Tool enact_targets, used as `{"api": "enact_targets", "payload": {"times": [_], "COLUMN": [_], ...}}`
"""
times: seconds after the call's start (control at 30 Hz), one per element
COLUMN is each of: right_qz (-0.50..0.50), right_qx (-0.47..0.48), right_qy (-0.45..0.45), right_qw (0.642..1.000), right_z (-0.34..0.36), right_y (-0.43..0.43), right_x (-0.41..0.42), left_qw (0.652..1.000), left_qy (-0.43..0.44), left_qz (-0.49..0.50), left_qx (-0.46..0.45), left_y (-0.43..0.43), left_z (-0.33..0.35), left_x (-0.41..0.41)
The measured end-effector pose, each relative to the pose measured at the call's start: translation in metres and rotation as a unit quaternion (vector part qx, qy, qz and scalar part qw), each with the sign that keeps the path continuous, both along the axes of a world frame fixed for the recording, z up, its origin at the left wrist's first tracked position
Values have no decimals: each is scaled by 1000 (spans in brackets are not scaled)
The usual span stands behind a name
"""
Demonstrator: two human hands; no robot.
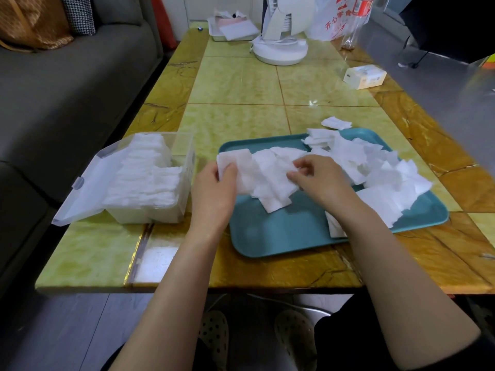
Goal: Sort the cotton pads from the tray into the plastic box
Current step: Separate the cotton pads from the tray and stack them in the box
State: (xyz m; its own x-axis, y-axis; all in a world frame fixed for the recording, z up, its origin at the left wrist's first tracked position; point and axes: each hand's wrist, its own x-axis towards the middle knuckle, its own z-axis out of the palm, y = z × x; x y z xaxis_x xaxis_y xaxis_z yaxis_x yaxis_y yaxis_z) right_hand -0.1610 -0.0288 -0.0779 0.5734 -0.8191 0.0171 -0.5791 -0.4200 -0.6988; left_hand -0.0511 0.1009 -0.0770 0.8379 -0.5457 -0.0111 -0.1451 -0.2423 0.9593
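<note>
1. Head view: your left hand [214,188] sits at the tray's left rim, just left of frame centre. Its fingers are curled and the thumb is pressed on top, gripping a small stack of pads [234,159] by one end.
2. Your right hand [318,178] is over the middle of the tray [281,231]. Its thumb and fingers [297,163] are bent close together and pinch the edge of a pad in the loose pile. The rest of that hand rests on the pile.
3. Between your two hands, overlapping pads fan across the tray. More lie heaped toward its right and far side, and the near left part is bare.
4. One pad [334,226] pokes out from under your right forearm at the tray's near edge. The forearm hides part of it.
5. A stray pad [336,122] lies on the table [241,84] just beyond the tray's far rim.
6. The box [150,214] stands at centre left, near the tray but apart from it. Its lid [88,183] is open and folded down to the left. Inside, pads stand packed on edge in rows, filling most of it, and the far right corner is still free.
7. Further up the frame are a white fan [281,30], a white dish [233,30] holding paper, a printed bag [337,20] and a small carton [364,76] at the right edge of the table.
8. A grey sofa [67,89] runs along the left.
</note>
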Motion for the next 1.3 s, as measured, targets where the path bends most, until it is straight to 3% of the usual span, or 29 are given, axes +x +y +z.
{"api": "enact_targets", "payload": {"times": [0.1,0.2,0.27,0.4,0.6,0.77,1.03,1.3], "right_qz": [-26,10,50,106,99,96,125,150], "right_qx": [2,153,217,191,152,43,-40,-82], "right_qy": [-101,-209,-223,-180,-162,-146,-137,95], "right_qw": [995,966,949,959,970,984,982,981], "right_z": [5,14,15,10,0,-7,-12,-31], "right_y": [1,9,16,27,29,28,26,16], "right_x": [3,3,5,13,19,22,24,23], "left_qw": [1000,999,999,999,998,997,995,993], "left_qy": [-28,-35,-32,-34,-34,7,-87,-117], "left_qz": [3,1,-14,-38,-56,-77,-49,-2], "left_qx": [3,17,12,2,-1,12,13,18], "left_y": [-1,-2,-3,-6,-6,-5,-1,1], "left_z": [-4,-4,-5,-7,-6,1,-7,-7], "left_x": [2,0,0,-1,-3,-8,-1,4]}}
